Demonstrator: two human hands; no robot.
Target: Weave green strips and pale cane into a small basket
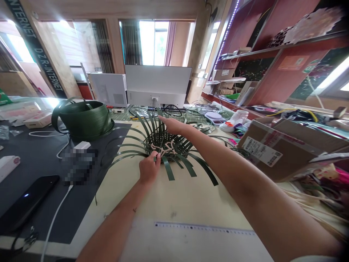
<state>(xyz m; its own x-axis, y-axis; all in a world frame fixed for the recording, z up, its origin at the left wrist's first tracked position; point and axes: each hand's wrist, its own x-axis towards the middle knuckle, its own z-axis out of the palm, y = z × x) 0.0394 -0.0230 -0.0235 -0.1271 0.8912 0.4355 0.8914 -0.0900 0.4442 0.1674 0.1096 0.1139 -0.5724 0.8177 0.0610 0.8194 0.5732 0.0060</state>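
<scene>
A dark green basket (180,143) of woven flat strips sits on the pale tabletop, its loose strip ends fanning out all round. Pale beige clips or pieces (171,146) show inside and along its near rim. My left hand (149,168) is closed at the basket's near left rim, thumb and finger pinched on a green strip. Over the basket's far side is my right hand (174,126), index finger reaching left along a green strip (161,125); it appears to grip that strip, with the other fingertips partly hidden.
A large coil of green strip (83,118) stands at left behind a phone (29,198) and white cables. A ruler (204,228) lies near the front. At right are an open cardboard box (268,151) and clutter; a monitor (158,82) stands behind.
</scene>
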